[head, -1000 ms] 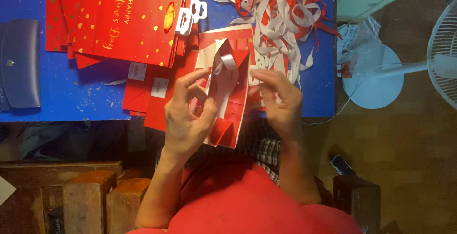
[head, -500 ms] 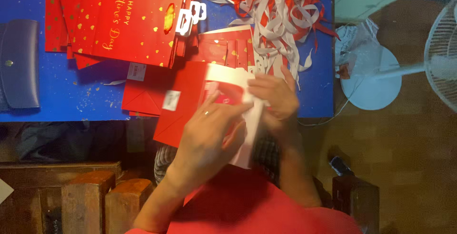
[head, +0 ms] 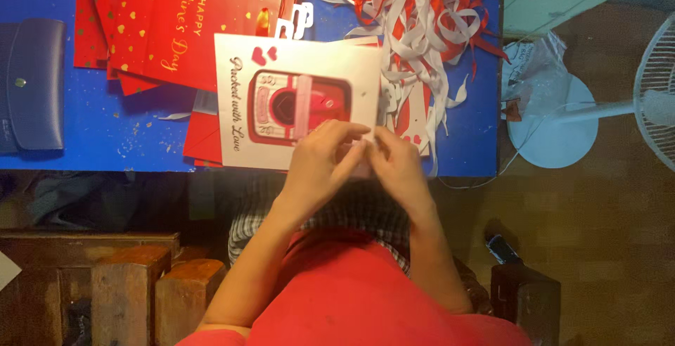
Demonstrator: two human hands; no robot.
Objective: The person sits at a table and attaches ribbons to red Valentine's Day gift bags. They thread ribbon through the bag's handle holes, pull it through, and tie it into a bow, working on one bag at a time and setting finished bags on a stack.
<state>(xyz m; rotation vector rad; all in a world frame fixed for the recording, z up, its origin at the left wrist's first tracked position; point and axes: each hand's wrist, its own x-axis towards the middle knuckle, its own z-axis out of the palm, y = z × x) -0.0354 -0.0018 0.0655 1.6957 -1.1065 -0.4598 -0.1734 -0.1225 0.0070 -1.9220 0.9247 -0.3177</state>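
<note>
While lying flat on the blue bench (head: pixel 84 156) near its front edge, white card (head: pixel 295 100) with red picture and pink band, face up. Pinched at its lower right corner by left hand (head: pixel 320 159) and right hand (head: pixel 397 163), both grips clenched on that corner, fingertips touching. Just under and left of it, red paper bags (head: pixel 176 22) with gold hearts, overlapping. To the right, tangle of red and white ribbons (head: pixel 429 22). Far left, dark blue pouch (head: pixel 31 86). Off the bench, white fan (head: pixel 619 107) on the floor.
</note>
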